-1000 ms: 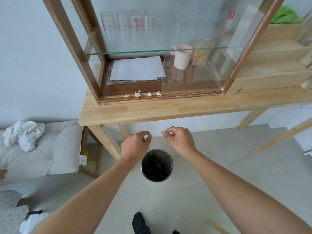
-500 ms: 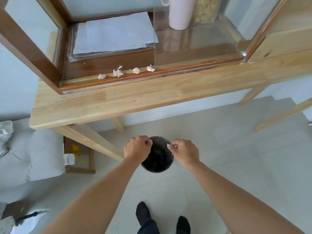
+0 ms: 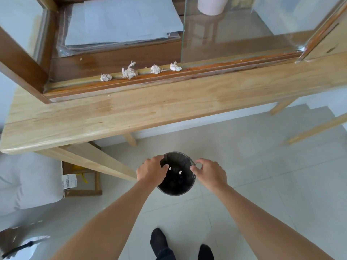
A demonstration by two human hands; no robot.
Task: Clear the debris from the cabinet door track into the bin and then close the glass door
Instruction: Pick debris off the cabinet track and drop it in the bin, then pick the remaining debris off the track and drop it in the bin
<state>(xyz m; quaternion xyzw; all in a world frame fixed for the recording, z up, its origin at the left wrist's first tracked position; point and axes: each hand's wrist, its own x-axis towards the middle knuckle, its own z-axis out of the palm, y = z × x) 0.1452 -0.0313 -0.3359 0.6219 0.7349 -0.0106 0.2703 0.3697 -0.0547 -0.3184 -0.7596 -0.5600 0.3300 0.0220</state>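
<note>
On the far left a grey cushion [image 3: 28, 177] sits on the floor beside the leg of the wooden tabletop [image 3: 150, 109]. On the tabletop stands the cabinet, and along its door track [image 3: 169, 75] four crumpled white scraps lie in a row: the leftmost scrap [image 3: 105, 77], a larger ragged one [image 3: 129, 71], a third [image 3: 155, 69], and the last scrap [image 3: 175, 67] just beside the edge of the glass door [image 3: 234, 29], which stands open over the right half. Behind the scraps, a stack of papers [image 3: 120, 21] lies inside the cabinet.

Below, the black bin [image 3: 176, 186] stands on the tiled floor. The left hand [image 3: 151, 171] hovers over the bin's left rim, fingers [image 3: 164, 168] loosely spread and holding nothing. Two small white bits [image 3: 175, 170] show inside the bin's mouth between the hands. The right hand [image 3: 210, 173] hovers over the right rim, fingers [image 3: 194, 168] also apart and empty.
</note>
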